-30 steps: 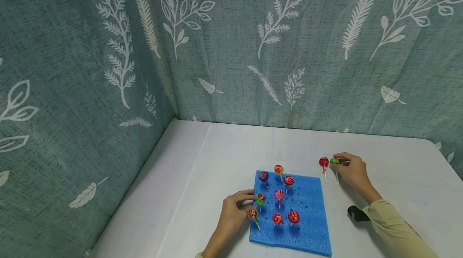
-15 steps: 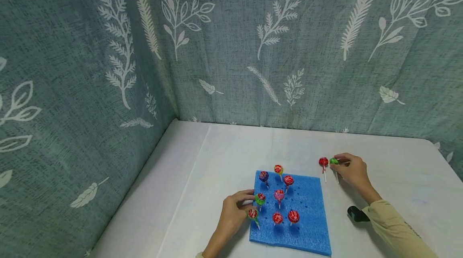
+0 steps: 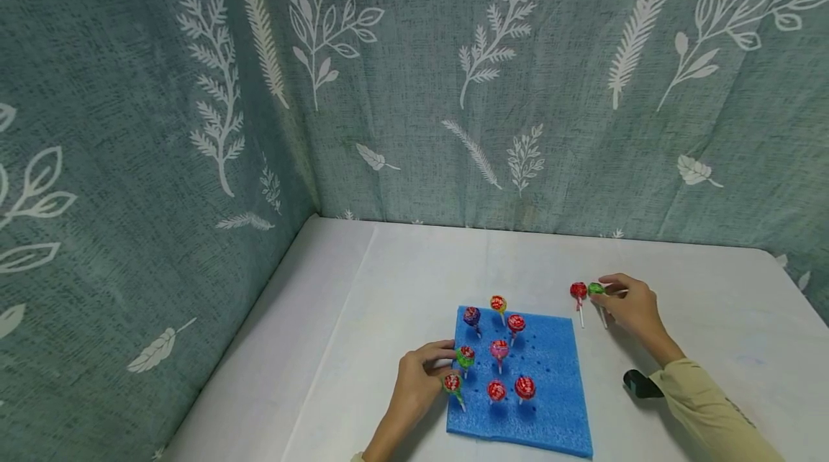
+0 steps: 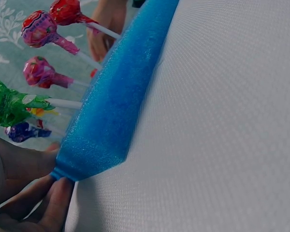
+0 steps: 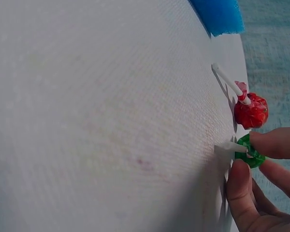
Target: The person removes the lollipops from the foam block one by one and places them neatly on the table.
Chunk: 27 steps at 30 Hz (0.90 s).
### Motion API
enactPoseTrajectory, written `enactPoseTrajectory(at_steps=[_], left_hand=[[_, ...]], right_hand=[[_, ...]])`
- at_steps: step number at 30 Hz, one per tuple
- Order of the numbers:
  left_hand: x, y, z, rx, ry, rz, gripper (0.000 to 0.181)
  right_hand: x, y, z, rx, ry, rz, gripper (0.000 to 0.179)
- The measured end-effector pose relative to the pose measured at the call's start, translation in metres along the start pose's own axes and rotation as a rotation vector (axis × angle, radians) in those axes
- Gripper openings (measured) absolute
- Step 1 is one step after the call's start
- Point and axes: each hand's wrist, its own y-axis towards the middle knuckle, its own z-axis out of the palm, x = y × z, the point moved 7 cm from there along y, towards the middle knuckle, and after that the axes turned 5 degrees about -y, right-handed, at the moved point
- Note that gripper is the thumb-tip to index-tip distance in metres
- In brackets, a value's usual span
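My left hand [image 3: 414,379] pinches the left edge of a blue foam board [image 3: 557,404] between thumb and fingers. Several wrapped lollipops stand in that board, among them a green one [image 4: 7,104] near the left hand, a pink one [image 3: 499,350] and a purple one [image 3: 472,316]. Beyond the board's far right corner, my right hand [image 3: 631,307] pinches the wrapped head of another green lollipop [image 5: 255,160] at the table, its white stick toward me. Beside it lies a loose red lollipop [image 3: 578,291], apart from the fingers.
A white table [image 3: 363,275] carries everything. Green-grey curtains [image 3: 414,181] with white leaf patterns rise behind it and on the left. A small black object [image 3: 641,384] shows by the right sleeve [image 3: 706,408]. Small holes dot the foam.
The green lollipop's head in my right hand has shifted slightly left, toward the red one. My left hand and the foam board have stayed in place.
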Motion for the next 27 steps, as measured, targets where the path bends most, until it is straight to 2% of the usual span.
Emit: enactPoseTrajectory(at_steps=[3, 7, 16, 23, 27], left_hand=[[-0.007, -0.002, 0.001, 0.0, -0.013, 0.01, 0.027], [-0.002, -0.001, 0.001, 0.001, -0.023, 0.009, 0.028], [-0.005, -0.002, 0.003, 0.001, 0.001, 0.008, 0.026], [-0.01, -0.003, 0.002, -0.01, 0.035, 0.021, 0.024], [-0.006, -0.002, 0.001, -0.013, 0.041, 0.02, 0.024]], right_hand=[[0.0, -0.001, -0.001, 0.004, -0.001, -0.012, 0.037], [0.001, -0.003, -0.004, 0.007, -0.001, -0.015, 0.039], [0.005, -0.01, -0.012, 0.013, 0.002, -0.013, 0.038], [0.016, -0.013, -0.021, -0.021, -0.019, -0.066, 0.035], [0.024, -0.017, -0.026, -0.05, 0.007, -0.12, 0.033]])
